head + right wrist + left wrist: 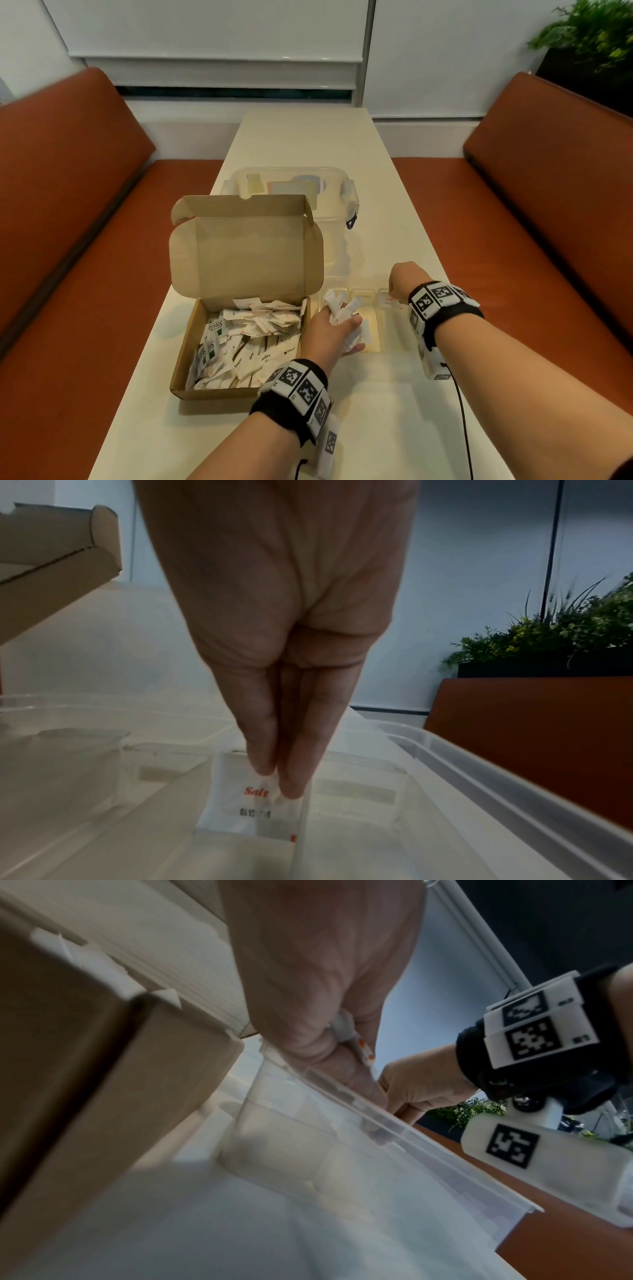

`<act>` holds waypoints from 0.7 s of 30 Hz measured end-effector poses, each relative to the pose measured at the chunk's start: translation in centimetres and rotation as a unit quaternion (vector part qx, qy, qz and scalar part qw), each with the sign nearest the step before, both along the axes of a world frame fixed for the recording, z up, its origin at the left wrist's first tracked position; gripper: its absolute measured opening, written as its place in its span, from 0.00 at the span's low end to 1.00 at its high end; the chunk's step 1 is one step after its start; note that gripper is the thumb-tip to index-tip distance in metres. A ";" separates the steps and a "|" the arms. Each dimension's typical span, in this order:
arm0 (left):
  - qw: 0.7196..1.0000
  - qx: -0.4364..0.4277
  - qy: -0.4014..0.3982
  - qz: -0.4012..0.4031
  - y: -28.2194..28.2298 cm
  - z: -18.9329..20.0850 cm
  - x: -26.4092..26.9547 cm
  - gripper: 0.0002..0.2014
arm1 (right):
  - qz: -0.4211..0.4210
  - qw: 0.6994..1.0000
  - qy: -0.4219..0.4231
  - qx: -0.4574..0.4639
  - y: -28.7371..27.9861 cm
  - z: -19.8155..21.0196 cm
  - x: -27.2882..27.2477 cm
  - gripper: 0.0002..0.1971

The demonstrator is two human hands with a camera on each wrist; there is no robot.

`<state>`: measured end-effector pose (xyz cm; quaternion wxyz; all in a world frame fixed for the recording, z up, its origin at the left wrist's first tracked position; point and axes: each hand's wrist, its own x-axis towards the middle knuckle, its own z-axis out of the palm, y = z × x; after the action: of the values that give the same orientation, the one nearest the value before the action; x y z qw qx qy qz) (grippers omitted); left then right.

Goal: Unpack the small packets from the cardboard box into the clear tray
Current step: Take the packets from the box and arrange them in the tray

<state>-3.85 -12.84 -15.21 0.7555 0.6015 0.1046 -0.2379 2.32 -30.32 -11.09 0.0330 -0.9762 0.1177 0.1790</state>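
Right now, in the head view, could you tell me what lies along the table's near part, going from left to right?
Cardboard box of packets → left hand gripping a bunch of packets → clear tray → right hand pinching a salt packet.

In the right hand's (274, 631) grip a white packet (246, 802) reads "Salt" in red, with a row of dark digits under it too smeared to make out. Away to the left of that grip, the cardboard box (185, 356) holds packets marked "Stevia" (215, 325) in dark letters beside green, and others marked "Sugar" (265, 358). The wrist bands (433, 298) carry black-and-white square code markers, no words.
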 end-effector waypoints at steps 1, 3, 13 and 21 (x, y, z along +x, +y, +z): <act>1.000 0.002 -0.001 0.002 0.0 0.0 -0.1 0.15 | 0.000 1.000 -0.001 0.003 0.0 0.0 0.0 0.11; 1.000 0.005 -0.002 0.005 0.0 0.1 -0.2 0.16 | 0.003 1.000 -0.003 0.009 0.1 0.0 -0.2 0.11; 0.998 -0.061 0.013 0.028 0.8 1.3 0.5 0.17 | -0.007 0.959 -0.067 0.275 2.2 2.9 -1.8 0.06; 0.995 -0.093 -0.022 0.039 0.8 2.7 1.7 0.16 | 0.054 0.926 -0.057 0.369 4.8 3.6 -3.8 0.11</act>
<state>-2.12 -12.07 -12.47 0.8190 0.5291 0.0885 -0.2037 -1.52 -25.57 -7.46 0.3880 -0.9084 -0.0119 0.1555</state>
